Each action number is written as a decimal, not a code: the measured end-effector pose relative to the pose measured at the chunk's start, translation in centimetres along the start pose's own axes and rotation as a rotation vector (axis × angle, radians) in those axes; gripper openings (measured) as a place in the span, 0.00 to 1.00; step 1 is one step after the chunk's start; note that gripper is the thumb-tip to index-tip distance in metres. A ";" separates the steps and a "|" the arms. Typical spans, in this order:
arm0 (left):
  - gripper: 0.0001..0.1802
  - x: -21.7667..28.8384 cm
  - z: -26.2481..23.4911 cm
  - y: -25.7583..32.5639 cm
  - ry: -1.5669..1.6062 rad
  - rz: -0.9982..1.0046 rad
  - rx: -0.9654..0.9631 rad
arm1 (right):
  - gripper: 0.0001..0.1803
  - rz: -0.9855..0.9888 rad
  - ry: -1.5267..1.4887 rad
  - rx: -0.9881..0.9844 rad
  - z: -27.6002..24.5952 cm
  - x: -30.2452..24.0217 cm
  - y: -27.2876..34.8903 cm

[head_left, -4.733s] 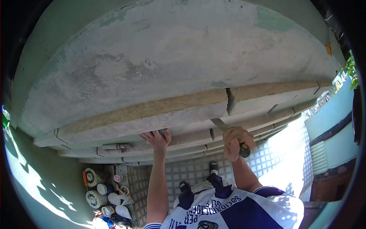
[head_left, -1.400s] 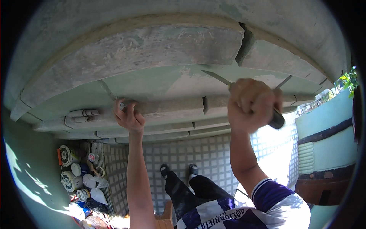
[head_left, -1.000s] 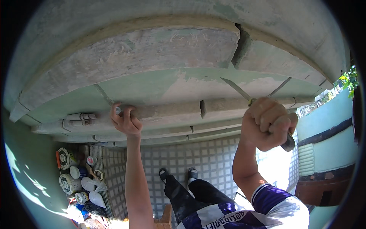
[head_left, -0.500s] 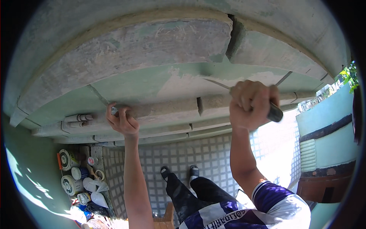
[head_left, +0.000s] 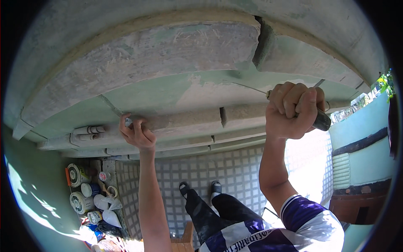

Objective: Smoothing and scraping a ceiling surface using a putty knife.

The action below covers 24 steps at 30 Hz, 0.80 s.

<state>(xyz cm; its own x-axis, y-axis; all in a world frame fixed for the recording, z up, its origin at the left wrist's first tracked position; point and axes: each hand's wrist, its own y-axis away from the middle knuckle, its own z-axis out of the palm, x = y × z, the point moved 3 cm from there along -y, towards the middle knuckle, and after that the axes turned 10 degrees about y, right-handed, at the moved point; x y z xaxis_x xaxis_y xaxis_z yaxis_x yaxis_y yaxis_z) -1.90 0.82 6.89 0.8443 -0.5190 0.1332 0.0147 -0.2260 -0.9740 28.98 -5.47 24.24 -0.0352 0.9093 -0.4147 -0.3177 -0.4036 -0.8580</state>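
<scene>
My right hand (head_left: 291, 109) is closed in a fist round the dark handle (head_left: 322, 121) of a thin-bladed knife. Its slim metal blade (head_left: 249, 87) points left, seen almost edge-on against the pale green wall (head_left: 168, 90), close to a bare whitish patch (head_left: 201, 90). With bent fingers, my left hand (head_left: 138, 132) rests at the long concrete ledge (head_left: 180, 121). A small pale, bluish thing shows between the fingers there, too small to name. Left of that hand, short grey tube-like pieces (head_left: 88, 132) lie on the ledge.
Above is a thick, scuffed concrete band (head_left: 176, 50) with a dark gap (head_left: 262, 42). Lower ledges (head_left: 180, 147) run beneath my hands. Paint buckets (head_left: 82, 203) and plastic bags (head_left: 111, 218) stand at the lower left. A wooden piece (head_left: 183, 239) sits near my legs on the tiled floor (head_left: 168, 172).
My right hand has moved to the right with the knife, drawing the blade the same way along the wall. The left hand stays at the ledge, and the view has shifted slightly.
</scene>
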 end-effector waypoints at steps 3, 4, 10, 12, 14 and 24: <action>0.10 -0.1 0.3 0.4 0.020 -0.039 0.000 | 0.14 0.071 0.075 0.043 0.9 2.9 0.8; 0.10 -0.5 0.3 0.5 0.047 -0.083 0.005 | 0.14 0.141 0.175 0.034 1.2 3.6 0.9; 0.10 -0.6 0.5 0.5 0.053 -0.036 0.012 | 0.15 0.081 0.024 0.042 0.6 2.6 0.4; 0.10 -0.2 0.2 0.6 0.069 -0.056 0.014 | 0.15 0.133 0.126 0.055 0.6 3.2 0.8; 0.11 -0.6 0.3 0.5 0.079 -0.078 0.023 | 0.14 -0.073 -0.086 -0.056 -0.5 0.9 0.7; 0.11 -0.2 0.3 0.4 0.034 -0.038 0.013 | 0.15 -0.100 -0.003 0.071 -0.5 1.2 0.1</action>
<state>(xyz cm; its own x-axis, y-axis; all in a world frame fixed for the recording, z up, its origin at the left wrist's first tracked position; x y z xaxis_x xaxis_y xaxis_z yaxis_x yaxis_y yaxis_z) -1.87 1.04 6.43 0.8241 -0.5384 0.1759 0.0533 -0.2354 -0.9704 29.34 -4.43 23.53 -0.0027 0.9449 -0.3275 -0.3863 -0.3030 -0.8712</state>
